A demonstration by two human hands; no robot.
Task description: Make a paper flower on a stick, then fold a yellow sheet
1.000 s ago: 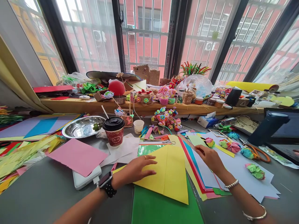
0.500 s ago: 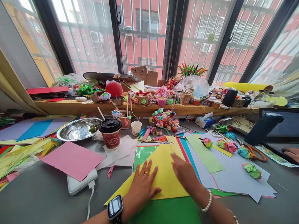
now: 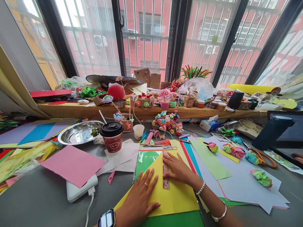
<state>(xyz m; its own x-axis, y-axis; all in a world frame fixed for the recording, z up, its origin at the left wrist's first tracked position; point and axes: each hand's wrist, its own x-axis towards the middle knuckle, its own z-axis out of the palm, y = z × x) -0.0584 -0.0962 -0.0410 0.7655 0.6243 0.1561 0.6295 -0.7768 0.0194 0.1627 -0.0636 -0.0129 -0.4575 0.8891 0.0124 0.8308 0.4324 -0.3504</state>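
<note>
A folded yellow sheet (image 3: 182, 192) lies on a green sheet (image 3: 175, 219) near the front of the table. My left hand (image 3: 142, 195) rests flat on the left part of the yellow sheet, its fingers spread. On the yellow sheet, near its upper left edge, a short pink patterned ruler (image 3: 166, 183) lies lengthwise away from me. My right hand (image 3: 176, 168) presses over the ruler, with the fingers spread across it and covering its middle.
A lidded red cup (image 3: 112, 142), a metal dish (image 3: 75, 134) and pink paper (image 3: 73, 165) over a white power bank (image 3: 80, 189) are at left. White sheets (image 3: 251, 189), paper flowers (image 3: 261, 178) and orange-handled scissors (image 3: 267, 159) lie right. Another person's hand (image 3: 298, 157) is far right.
My right hand has come to rest on the ruler, which now shows plainly on the yellow sheet. The yellow sheet sits slightly further right and lower in view. My left hand stays spread on it.
</note>
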